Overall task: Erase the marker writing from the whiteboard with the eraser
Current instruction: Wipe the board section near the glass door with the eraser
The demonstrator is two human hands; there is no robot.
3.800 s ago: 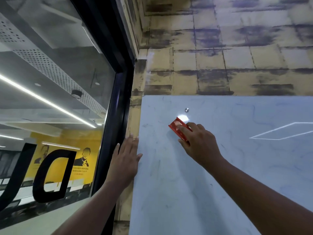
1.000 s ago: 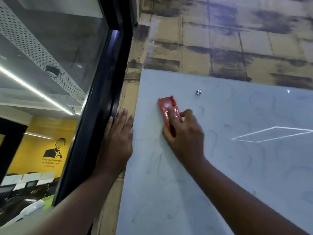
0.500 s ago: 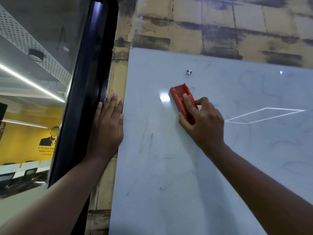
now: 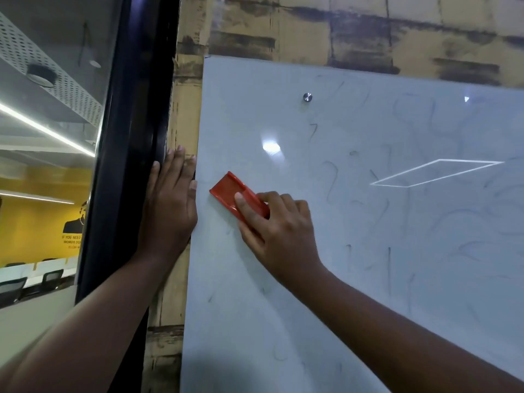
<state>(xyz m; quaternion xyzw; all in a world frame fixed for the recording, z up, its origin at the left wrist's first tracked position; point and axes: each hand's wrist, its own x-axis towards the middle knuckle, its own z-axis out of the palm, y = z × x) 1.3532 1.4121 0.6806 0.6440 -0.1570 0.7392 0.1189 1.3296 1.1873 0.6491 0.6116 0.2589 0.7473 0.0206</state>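
A pale glass whiteboard (image 4: 354, 279) hangs on the wall and fills the right of the view. Faint grey marker strokes (image 4: 330, 177) remain across its middle and right. My right hand (image 4: 279, 231) grips a red eraser (image 4: 231, 191) and presses it flat on the board near its left edge. My left hand (image 4: 170, 205) lies flat with straight fingers on the wall strip and black frame beside the board's left edge, a little left of the eraser.
A black window frame (image 4: 127, 165) runs down the left, with glass (image 4: 48, 137) beyond it showing an office. A round metal mounting stud (image 4: 307, 97) sits near the board's top. Yellow-brown patterned wall (image 4: 340, 29) lies above the board.
My right hand has slid the eraser down and to the left, from below the stud to close beside my left hand. My left hand stays flat on the frame.
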